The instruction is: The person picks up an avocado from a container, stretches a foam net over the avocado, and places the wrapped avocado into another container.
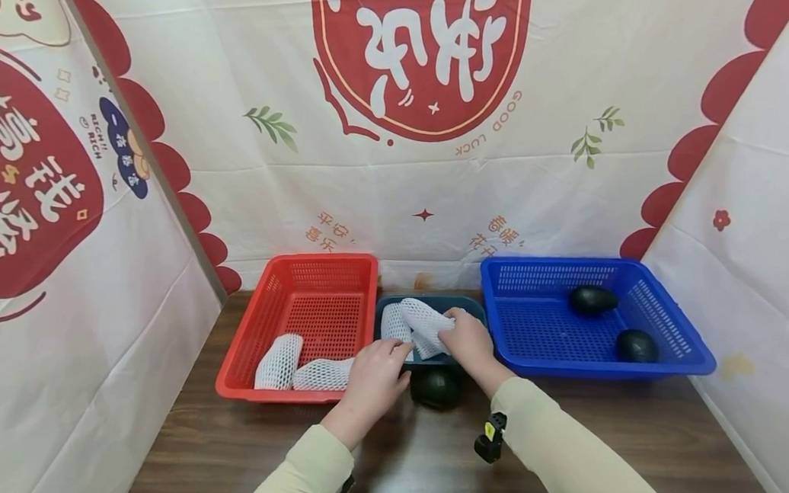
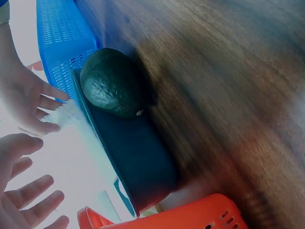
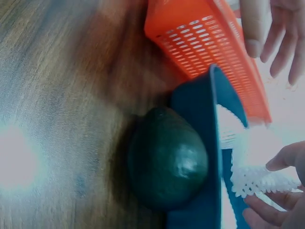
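While the cloth at twelve o'clock reads "GOOD LUCK", my right hand pinches a white mesh sleeve over the teal bin; toward its seven, my left hand spreads its fingers.

Printed white cloth backs the tabletop — wood-grained.

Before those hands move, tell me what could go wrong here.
The loose avocado on the table, in front of the tray, could roll if the left hand, close by, bumps it. The net sleeve pinched by the right hand overlaps another sleeve in the tray, so lifting it might drag that one along.
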Motion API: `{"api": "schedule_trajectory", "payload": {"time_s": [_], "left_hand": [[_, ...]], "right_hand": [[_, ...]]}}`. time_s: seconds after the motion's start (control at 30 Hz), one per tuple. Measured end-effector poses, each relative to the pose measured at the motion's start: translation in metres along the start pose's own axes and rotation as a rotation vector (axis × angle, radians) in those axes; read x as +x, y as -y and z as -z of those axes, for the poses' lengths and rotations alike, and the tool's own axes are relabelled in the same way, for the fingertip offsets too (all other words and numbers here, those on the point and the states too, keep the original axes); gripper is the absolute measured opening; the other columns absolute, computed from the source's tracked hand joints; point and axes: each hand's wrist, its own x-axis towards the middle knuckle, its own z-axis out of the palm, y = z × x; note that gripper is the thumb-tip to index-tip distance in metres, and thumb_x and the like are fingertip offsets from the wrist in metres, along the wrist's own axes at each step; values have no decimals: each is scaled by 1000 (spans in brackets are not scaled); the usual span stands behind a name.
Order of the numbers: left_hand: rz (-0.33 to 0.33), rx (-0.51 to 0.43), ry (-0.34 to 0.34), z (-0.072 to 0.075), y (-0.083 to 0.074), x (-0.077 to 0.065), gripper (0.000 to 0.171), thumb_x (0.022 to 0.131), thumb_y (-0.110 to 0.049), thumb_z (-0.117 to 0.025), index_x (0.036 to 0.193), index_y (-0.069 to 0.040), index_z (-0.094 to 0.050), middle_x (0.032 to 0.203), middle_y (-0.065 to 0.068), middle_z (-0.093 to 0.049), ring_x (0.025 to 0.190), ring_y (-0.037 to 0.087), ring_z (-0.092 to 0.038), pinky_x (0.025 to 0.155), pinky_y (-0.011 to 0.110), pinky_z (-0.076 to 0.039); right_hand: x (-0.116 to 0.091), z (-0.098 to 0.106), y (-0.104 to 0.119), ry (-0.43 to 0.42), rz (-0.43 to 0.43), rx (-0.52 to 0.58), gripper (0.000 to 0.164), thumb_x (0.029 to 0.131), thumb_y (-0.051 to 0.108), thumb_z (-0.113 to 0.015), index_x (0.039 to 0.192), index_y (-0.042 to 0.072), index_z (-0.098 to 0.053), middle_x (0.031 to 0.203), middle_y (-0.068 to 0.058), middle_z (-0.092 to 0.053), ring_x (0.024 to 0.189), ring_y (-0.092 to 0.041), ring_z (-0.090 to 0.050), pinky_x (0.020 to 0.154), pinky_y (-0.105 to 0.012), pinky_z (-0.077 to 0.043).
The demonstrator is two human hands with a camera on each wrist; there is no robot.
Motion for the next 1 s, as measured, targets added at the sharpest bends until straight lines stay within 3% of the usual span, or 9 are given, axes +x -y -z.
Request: {"api": "schedule_trajectory", "payload": {"time_s": [0.13,0.3,0.5,0.77,1.0], "left_hand": [[-9,-9,-49,2,2,1,54,82,-27,-79,130,-14,-61,120,8,-63,109,24,-59,93,42,-48],[-8,2,-103,4,4,1,68,77,-28,-83,136,-12,-54,133,11,-56,122,29,-52,100,46,-43],[9,-23,-53,6,4,3,79,74,-31,-86,142,-12,-48,145,10,-47,132,32,-43,106,49,-37],[0,-8,-49,4,3,1,89,69,-39,-88,143,-15,-45,144,12,-48,132,34,-42,106,54,-34],[-1,9,-49,0,3,-6,89,68,-38,-89,143,-19,-45,137,8,-53,126,30,-47,104,56,-36]], "right_hand": [[-5,12,1,-4,-4,120,35,89,12,-59,122,3,-61,111,-16,-66,75,-24,-60,54,-31,-47],[-16,23,6,-5,21,177,35,90,14,-54,123,5,-62,118,-15,-64,86,-25,-59,63,-35,-47],[-33,30,14,50,96,221,32,91,15,-55,120,5,-64,116,-14,-65,93,-26,-61,79,-42,-51],[-53,32,18,137,144,271,28,90,13,-57,115,4,-67,111,-11,-66,92,-23,-60,76,-38,-51],[-62,30,19,175,176,257,26,90,14,-58,112,4,-68,113,-11,-66,98,-23,-60,83,-41,-49]]}}
